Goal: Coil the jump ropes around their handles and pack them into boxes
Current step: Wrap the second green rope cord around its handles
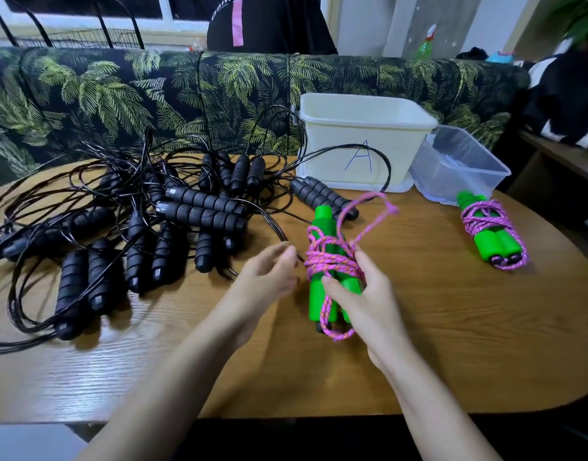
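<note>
My right hand [362,294] grips a pair of green handles [321,294] held upright above the wooden table [452,327]. Pink rope [332,261] is coiled around their middle, and a loose pink loop [375,211] sticks up from the coil. My left hand [269,274] hovers just left of the handles, fingers loosely curved and holding nothing. A second green-handled rope [492,234], wound in pink, lies on the table at the right. A tangled heap of black ropes with black foam handles [186,214] covers the table's left half.
A cream box marked "A" [362,141] stands at the table's back, with a clear plastic tub [459,161] tilted beside it. A palm-print sofa [153,94] runs behind the table. A person in dark clothes stands beyond it.
</note>
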The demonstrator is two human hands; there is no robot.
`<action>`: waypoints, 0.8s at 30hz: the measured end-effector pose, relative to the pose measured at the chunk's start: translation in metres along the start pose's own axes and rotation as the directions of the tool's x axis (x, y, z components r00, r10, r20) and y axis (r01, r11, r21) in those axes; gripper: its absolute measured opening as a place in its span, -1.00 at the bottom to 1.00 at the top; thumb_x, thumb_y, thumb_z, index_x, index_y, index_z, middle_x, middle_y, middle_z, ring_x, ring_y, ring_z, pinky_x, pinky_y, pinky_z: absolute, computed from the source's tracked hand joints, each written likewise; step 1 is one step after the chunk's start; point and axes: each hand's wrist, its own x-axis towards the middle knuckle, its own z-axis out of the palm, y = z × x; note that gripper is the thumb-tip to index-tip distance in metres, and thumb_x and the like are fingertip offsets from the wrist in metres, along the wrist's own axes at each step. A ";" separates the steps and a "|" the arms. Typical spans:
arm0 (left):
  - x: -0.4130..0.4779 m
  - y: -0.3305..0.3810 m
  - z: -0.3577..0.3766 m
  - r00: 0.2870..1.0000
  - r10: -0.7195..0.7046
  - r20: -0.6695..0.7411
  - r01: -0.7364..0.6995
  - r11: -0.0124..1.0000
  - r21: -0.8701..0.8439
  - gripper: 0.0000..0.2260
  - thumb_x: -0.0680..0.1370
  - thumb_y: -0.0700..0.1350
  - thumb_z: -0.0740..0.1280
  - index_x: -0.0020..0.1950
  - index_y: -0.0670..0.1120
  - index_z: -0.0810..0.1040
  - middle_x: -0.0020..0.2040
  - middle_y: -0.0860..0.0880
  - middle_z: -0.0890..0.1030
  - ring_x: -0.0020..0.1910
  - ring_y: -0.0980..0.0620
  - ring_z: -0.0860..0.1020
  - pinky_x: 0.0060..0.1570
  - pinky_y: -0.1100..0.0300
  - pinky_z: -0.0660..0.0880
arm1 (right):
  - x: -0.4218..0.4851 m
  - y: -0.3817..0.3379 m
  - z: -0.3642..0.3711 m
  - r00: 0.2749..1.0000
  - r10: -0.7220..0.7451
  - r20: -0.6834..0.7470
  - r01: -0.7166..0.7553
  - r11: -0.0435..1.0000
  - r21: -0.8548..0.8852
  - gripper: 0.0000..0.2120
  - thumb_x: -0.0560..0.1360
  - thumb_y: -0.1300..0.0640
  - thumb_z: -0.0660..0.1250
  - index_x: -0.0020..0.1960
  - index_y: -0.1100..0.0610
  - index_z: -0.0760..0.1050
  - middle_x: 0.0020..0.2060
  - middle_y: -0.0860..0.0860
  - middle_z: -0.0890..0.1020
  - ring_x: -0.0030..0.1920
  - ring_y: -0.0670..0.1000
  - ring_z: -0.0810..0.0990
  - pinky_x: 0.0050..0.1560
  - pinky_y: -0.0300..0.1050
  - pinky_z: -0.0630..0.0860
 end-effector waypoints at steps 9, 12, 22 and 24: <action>-0.006 0.010 0.000 0.975 0.094 0.203 -0.090 0.996 -0.028 -0.61 0.47 -0.10 0.39 0.30 -0.06 0.55 0.13 -0.05 0.69 0.11 0.03 0.65 0.09 0.13 0.60 | 0.000 0.002 0.001 0.970 -0.240 0.034 0.235 0.897 -0.374 -0.47 0.60 -0.20 0.08 0.28 0.13 0.59 0.22 -0.11 0.53 0.28 0.01 0.41 0.31 -0.28 0.23; -0.004 0.009 -0.008 0.965 0.031 0.259 -0.049 0.997 0.062 -0.65 0.52 -0.11 0.39 0.31 -0.10 0.56 0.11 -0.09 0.70 0.10 -0.05 0.66 0.07 0.13 0.60 | 0.004 0.001 -0.004 0.931 -0.365 0.006 0.337 0.851 -0.404 -0.55 0.54 -0.13 0.19 0.22 0.13 0.63 0.11 -0.09 0.60 0.17 -0.04 0.50 0.24 -0.38 0.29; 0.009 0.027 -0.034 0.799 -0.197 0.568 -0.320 0.660 0.679 -0.60 0.53 0.21 0.36 0.31 0.08 0.55 0.11 0.05 0.68 0.08 0.08 0.62 0.10 0.21 0.51 | 0.002 0.011 -0.011 0.863 -0.376 0.338 0.430 0.898 -0.097 -0.48 0.46 0.22 0.46 0.25 -0.32 0.53 0.01 -0.18 0.66 -0.01 -0.14 0.58 0.20 -0.17 0.49; 0.007 0.027 -0.032 0.837 -0.127 0.532 -0.405 0.510 0.759 -0.46 0.55 0.26 0.25 0.41 -0.04 0.48 0.17 0.01 0.64 0.13 0.05 0.59 0.06 0.27 0.46 | 0.003 0.011 -0.010 0.857 -0.428 0.287 0.477 0.869 -0.129 -0.84 0.50 0.01 0.37 0.06 -0.15 0.63 -0.09 -0.25 0.63 -0.01 -0.05 0.56 0.07 -0.20 0.47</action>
